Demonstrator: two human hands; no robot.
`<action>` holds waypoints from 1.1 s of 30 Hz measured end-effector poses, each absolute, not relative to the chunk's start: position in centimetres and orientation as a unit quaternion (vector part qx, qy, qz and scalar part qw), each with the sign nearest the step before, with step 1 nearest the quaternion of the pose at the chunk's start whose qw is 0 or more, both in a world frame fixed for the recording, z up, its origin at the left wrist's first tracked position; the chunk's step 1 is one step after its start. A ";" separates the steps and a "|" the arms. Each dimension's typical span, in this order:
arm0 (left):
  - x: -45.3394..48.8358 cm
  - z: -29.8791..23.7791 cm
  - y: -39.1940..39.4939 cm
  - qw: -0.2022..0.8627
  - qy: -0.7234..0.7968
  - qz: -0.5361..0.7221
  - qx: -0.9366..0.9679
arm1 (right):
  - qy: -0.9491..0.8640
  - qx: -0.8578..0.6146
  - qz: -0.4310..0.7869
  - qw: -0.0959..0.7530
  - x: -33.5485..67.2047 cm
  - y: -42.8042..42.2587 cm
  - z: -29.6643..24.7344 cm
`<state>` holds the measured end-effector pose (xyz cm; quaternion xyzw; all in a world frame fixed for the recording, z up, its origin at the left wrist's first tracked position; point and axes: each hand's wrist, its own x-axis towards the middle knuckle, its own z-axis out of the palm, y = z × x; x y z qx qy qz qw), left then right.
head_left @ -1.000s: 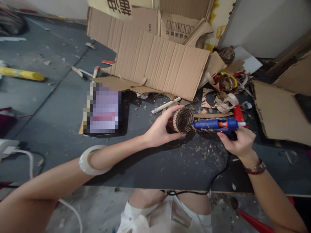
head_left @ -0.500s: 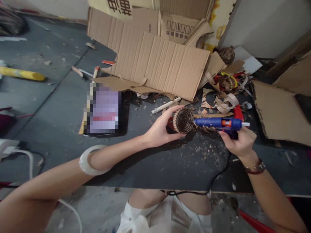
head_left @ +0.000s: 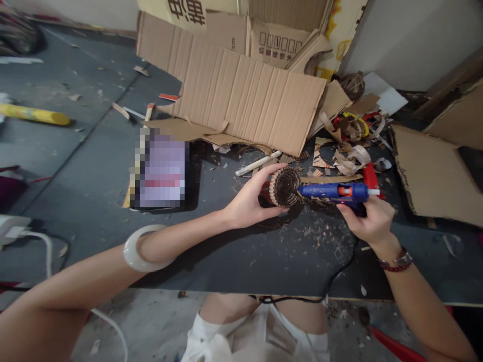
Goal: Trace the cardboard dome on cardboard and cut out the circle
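My left hand [head_left: 251, 198] is wrapped round a coiled roll of corrugated cardboard [head_left: 285, 187], holding it on edge just above the dark table [head_left: 241, 251] with its spiral face turned toward the right. My right hand [head_left: 372, 221] grips a blue hot glue gun [head_left: 332, 192] by its handle. The gun lies level, and its nozzle touches the right rim of the coil. A white glue stick pokes out of the gun's back end. Its black cord [head_left: 339, 271] runs down over the table's near edge.
Large corrugated cardboard sheets [head_left: 249, 95] lie across the back of the table, another sheet [head_left: 433, 176] at the right. A pile of cardboard strips and scraps [head_left: 349, 146] sits behind the gun. A blurred dark tablet [head_left: 162, 171] lies at left, a white stick [head_left: 258, 163] near the coil.
The glue gun drew slightly right half a second ago and has now slid back left against the coil. My left hand and the coil have stayed put.
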<state>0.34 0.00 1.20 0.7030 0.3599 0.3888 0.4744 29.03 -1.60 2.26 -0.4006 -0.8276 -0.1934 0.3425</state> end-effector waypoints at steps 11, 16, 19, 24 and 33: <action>0.4 1.3 -0.1 0.481 0.356 0.377 0.707 | -0.821 -0.417 -0.222 0.320 29.2 -1.7 2.0; 0.3 1.1 0.0 0.465 0.349 0.377 0.721 | -0.837 -0.395 -0.194 0.326 28.9 -1.7 2.0; 0.3 1.0 0.0 0.467 0.344 0.371 0.725 | -0.842 -0.390 -0.178 0.328 28.8 -1.8 2.2; 0.2 1.0 0.0 0.469 0.341 0.375 0.723 | -0.847 -0.372 -0.160 0.344 28.8 -1.8 2.2; 0.3 1.1 0.0 0.468 0.343 0.382 0.719 | -0.832 -0.403 -0.171 0.341 28.8 -1.6 2.1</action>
